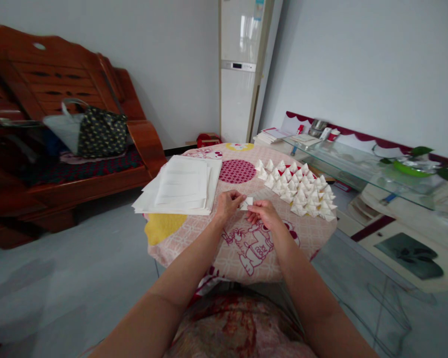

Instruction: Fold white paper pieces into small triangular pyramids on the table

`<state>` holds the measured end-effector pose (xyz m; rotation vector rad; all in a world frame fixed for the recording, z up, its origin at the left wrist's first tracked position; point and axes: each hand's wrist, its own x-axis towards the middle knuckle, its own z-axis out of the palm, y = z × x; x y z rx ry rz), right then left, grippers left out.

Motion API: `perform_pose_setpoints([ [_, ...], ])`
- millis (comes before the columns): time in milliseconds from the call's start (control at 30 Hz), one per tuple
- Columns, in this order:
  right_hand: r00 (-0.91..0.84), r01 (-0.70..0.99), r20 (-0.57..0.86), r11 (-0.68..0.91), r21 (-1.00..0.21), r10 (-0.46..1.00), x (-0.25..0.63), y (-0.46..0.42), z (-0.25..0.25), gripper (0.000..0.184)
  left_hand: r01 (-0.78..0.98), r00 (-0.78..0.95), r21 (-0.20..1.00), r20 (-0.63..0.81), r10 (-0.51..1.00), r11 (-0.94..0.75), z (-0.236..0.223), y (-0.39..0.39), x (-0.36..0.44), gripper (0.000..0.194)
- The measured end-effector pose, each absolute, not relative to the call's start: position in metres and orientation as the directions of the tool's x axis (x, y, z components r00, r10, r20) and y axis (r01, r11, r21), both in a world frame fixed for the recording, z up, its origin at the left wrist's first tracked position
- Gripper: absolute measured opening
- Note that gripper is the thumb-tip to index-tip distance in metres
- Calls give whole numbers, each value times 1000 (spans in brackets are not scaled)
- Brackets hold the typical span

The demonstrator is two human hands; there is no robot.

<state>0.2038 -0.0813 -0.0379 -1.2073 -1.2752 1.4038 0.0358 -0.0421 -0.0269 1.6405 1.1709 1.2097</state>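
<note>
Between my two hands is a small folded piece of white paper (247, 203), held just above the round table. My left hand (229, 204) pinches its left side with thumb and fingers. On the right side, my right hand (263, 213) grips it between thumb and index finger, the other fingers curled beneath. To the right stand rows of several folded white paper pieces (302, 191) with pointed tips. Left of my hands lies a stack of white paper sheets (182, 184). The paper's exact folds are too small to make out.
A patterned tablecloth (205, 246) covers the table. A glass-topped cabinet (358, 164) with cups and a plant runs along the right wall. A wooden bench (149, 144) with bags (100, 132) stands at left, and a tall white air conditioner (237, 94) at the back.
</note>
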Motion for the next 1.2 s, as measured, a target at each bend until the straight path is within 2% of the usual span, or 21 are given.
perform_pose_setpoints([
  [300, -159, 32, -115, -111, -993, 981, 202, -82, -36, 35, 252, 144, 914, 289, 946, -318, -30, -41, 35, 32],
  [433, -88, 35, -109, -107, -994, 990, 199, -83, -34, 33, 197, 181, 948, 215, 960, -250, -36, -37, 35, 44],
  [600, -11, 14, -62, -62, -998, 998, 197, -83, -33, 34, 42, 329, 996, 57, 943, -75, -38, -37, 38, 55],
  [767, -9, 15, -41, -41, -999, 999, 197, -82, -34, 37, -23, 376, 1000, 23, 926, -15, -35, -39, 39, 58],
  [867, -22, 27, -40, -39, -999, 999, 198, -82, -33, 37, -17, 396, 999, 37, 918, -33, -37, -38, 39, 55],
  [1033, -85, 0, -48, -48, -999, 995, 199, -82, -35, 36, 17, 336, 991, 118, 934, -132, -41, -34, 37, 50],
  [1200, -168, -2, -63, -64, -998, 984, 202, -81, -39, 35, -16, 322, 987, 159, 933, -163, -37, -36, 37, 48],
])
